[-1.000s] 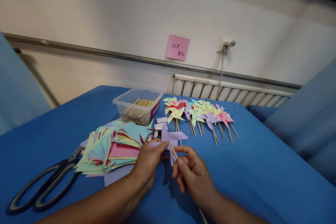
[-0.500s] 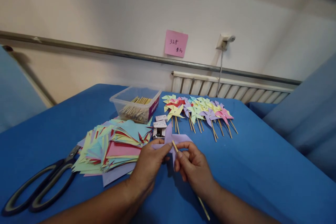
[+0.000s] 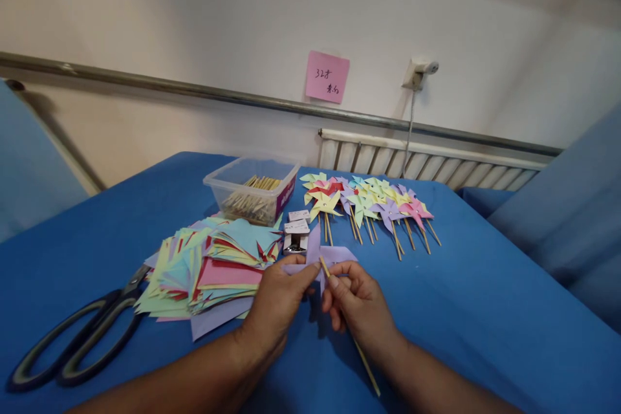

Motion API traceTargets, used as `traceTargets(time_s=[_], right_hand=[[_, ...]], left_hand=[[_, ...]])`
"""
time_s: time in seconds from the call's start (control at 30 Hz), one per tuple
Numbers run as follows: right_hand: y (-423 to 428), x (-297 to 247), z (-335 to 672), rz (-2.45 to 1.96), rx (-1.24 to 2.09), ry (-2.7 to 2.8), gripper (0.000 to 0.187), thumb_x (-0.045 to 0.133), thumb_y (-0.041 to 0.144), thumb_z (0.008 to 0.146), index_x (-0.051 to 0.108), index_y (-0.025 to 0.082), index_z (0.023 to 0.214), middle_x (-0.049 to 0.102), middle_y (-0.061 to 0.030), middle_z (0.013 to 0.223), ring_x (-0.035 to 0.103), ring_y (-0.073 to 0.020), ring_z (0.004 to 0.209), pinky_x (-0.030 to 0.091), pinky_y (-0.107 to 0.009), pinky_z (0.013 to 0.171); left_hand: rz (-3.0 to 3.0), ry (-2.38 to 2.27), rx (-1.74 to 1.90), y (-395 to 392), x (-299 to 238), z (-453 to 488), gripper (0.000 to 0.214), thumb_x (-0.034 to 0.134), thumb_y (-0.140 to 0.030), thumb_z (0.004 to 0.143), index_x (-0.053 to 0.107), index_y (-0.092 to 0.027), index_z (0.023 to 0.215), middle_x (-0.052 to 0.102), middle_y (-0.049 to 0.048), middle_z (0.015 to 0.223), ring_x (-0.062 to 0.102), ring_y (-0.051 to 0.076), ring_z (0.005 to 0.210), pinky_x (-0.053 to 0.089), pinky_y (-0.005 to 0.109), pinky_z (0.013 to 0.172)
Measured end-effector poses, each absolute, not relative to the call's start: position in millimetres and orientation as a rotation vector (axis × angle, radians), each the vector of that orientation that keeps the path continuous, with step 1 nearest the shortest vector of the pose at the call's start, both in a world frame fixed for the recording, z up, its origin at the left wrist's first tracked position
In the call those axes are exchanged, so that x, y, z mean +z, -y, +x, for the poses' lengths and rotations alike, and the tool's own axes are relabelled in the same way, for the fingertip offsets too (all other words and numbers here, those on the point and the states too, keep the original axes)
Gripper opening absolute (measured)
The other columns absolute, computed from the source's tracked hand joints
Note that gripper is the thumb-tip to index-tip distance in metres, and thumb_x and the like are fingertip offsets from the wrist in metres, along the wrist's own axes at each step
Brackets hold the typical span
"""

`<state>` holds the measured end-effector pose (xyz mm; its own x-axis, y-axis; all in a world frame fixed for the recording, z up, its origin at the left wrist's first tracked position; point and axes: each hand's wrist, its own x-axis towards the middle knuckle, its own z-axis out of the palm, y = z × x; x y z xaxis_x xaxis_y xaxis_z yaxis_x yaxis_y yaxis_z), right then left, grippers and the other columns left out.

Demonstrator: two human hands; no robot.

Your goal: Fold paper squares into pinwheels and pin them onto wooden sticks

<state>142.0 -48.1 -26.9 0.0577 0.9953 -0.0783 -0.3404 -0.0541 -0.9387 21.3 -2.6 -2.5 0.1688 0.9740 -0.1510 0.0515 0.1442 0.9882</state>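
Note:
A purple paper pinwheel (image 3: 339, 255) is held over the near middle of the table, its back turned toward me. My left hand (image 3: 286, 284) pinches it from the left, thumb close to its centre. Between the thumb and fingers of my right hand (image 3: 356, 297) is a thin wooden stick (image 3: 363, 357). The stick's upper end lies against the centre of the pinwheel, and its lower end slants down to the right below my palm. Whether the two are fastened together is hidden by my fingers.
Piled cut coloured paper (image 3: 213, 272) lies left, beside large scissors (image 3: 87, 336). Behind stand a clear plastic box (image 3: 242, 207) of sticks and small white boxes (image 3: 296, 236), the front one open. Several pinwheels on sticks (image 3: 369, 204) lie back right on the blue table (image 3: 460, 310).
The stick has swung a little, its lower end now further left and showing more below my right hand. Both hands keep their hold.

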Motion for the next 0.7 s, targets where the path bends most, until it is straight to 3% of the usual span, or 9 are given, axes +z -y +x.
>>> traceTargets(time_s=[0.7], right_hand=[[50.6, -23.8, 141.7, -1.061, 1.306, 0.86, 0.035, 0.066, 0.046, 0.073, 0.049, 0.017, 0.084, 0.061, 0.0057, 0.053, 0.046, -0.004, 0.033, 0.029, -0.011, 0.03]], left_hand=[[1.212, -1.176, 0.937, 7.0, 3.7, 25.3, 0.026, 0.064, -0.04, 0.068, 0.061, -0.015, 0.071, 0.058, -0.0015, 0.053, 0.052, 0.013, 0.048, 0.04, 0.024, 0.05]])
